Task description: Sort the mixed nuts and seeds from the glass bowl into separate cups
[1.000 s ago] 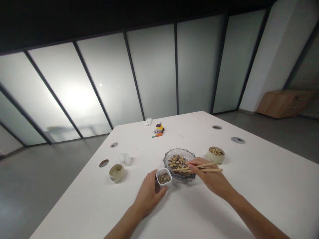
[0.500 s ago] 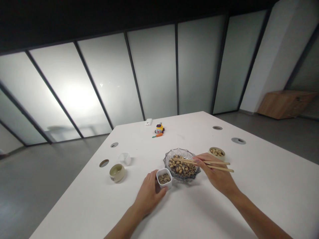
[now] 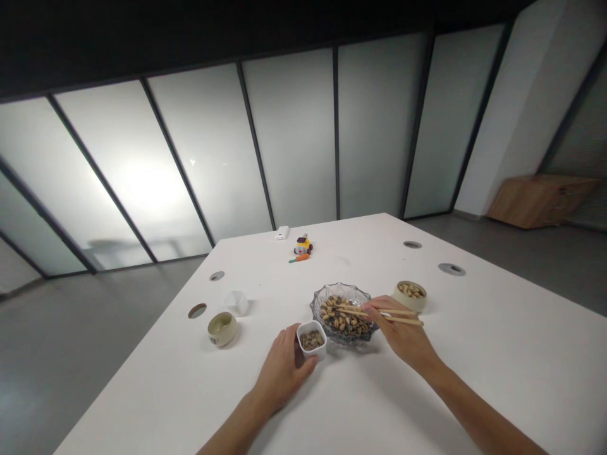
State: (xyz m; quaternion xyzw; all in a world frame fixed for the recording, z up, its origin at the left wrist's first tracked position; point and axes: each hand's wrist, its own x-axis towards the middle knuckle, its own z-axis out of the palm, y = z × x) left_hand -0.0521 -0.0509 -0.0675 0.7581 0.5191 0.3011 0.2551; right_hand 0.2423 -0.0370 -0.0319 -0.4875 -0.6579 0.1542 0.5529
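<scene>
My left hand [image 3: 283, 368] is wrapped around a small white square cup [image 3: 311, 325] that stands on the table, with striped sunflower seeds [image 3: 312, 341] inside it. Beside the cup sits a scalloped clear glass bowl [image 3: 349, 292] of mixed pistachios and seeds [image 3: 340, 321]. In my right hand [image 3: 403, 340] is a pair of wooden chopsticks [image 3: 411, 321], pointing left. Their tips reach down to the nuts in the glass bowl; whether they pinch a piece is too small to tell. Just beyond my right hand stands a beige bowl [image 3: 411, 303] with pistachios.
To the left on the white table [image 3: 190, 392] are a beige bowl [image 3: 222, 330] and a translucent white cup [image 3: 236, 303]. Farther back lie a yellow toy vehicle [image 3: 302, 245], a toy carrot [image 3: 300, 258] and a white device [image 3: 282, 232]. Round holes [image 3: 197, 310] pierce the tabletop.
My right hand has shifted a little to the left, and the rear ends of the chopsticks moved left with it. My left hand and the white cup stay put.
</scene>
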